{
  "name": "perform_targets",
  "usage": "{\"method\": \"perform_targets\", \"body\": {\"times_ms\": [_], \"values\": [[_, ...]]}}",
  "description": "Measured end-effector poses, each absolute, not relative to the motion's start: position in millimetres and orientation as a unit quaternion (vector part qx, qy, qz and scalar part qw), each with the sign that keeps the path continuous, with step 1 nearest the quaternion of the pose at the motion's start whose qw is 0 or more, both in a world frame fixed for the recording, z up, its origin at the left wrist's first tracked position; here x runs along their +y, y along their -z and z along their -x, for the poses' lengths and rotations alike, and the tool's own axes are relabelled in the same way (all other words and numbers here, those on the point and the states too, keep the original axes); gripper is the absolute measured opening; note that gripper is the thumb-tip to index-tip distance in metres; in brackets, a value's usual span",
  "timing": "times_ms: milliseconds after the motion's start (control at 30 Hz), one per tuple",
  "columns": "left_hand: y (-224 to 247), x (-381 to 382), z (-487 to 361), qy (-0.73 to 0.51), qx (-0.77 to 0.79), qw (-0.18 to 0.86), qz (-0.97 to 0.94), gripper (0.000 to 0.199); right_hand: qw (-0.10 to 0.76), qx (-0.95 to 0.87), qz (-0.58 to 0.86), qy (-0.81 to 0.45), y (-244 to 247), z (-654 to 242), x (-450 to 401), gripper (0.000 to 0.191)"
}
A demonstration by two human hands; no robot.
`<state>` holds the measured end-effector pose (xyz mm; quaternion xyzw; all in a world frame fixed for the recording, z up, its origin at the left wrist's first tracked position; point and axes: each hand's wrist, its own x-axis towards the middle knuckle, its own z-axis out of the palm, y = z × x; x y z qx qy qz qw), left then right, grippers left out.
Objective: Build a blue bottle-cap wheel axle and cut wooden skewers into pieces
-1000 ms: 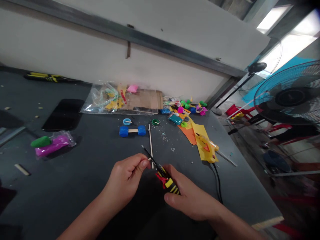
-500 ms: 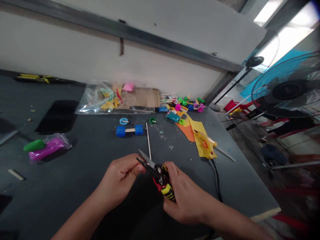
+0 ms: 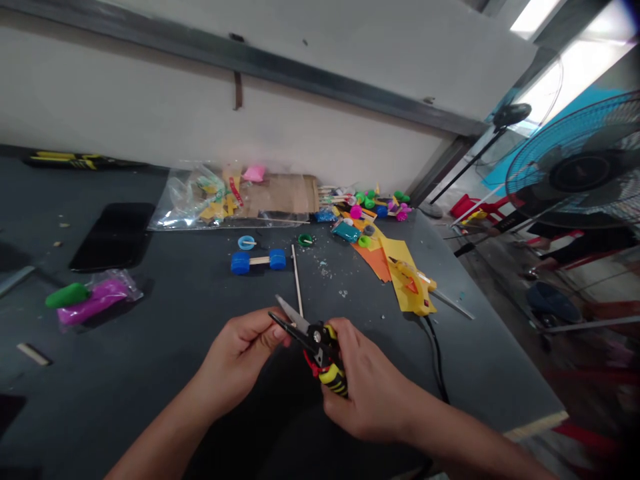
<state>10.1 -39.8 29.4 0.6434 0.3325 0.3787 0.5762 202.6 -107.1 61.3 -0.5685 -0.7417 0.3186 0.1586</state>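
Observation:
My right hand grips a pair of scissors with yellow-and-black handles, blades apart and pointing up and to the left. My left hand is closed in a pinch beside the blades, on a small wooden stick. Only a pale end of it shows between the blades; the fingers cover the rest. Just beyond the blades lies a long thin stick on the table. Past my left hand sits a pair of blue bottle caps joined by pale sticks.
A light blue cap ring and a green cap lie farther back. Yellow paper lies under a yellow glue gun, its black cord trailing forward. Left are a phone and wrapped purple clay. A plastic bag rests by the wall.
The scissors and both hands have shifted very slightly left, blades still apart. The view has tilted a little; the things on the table stay in place.

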Motion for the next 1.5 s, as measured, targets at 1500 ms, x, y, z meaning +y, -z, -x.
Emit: {"method": "perform_targets", "body": {"times_ms": [1500], "values": [[-25,-44,-20,-0.309,0.363,0.691,-0.543,0.039,0.092,-0.719,0.612,-0.317,-54,-202,-112,0.034]]}}
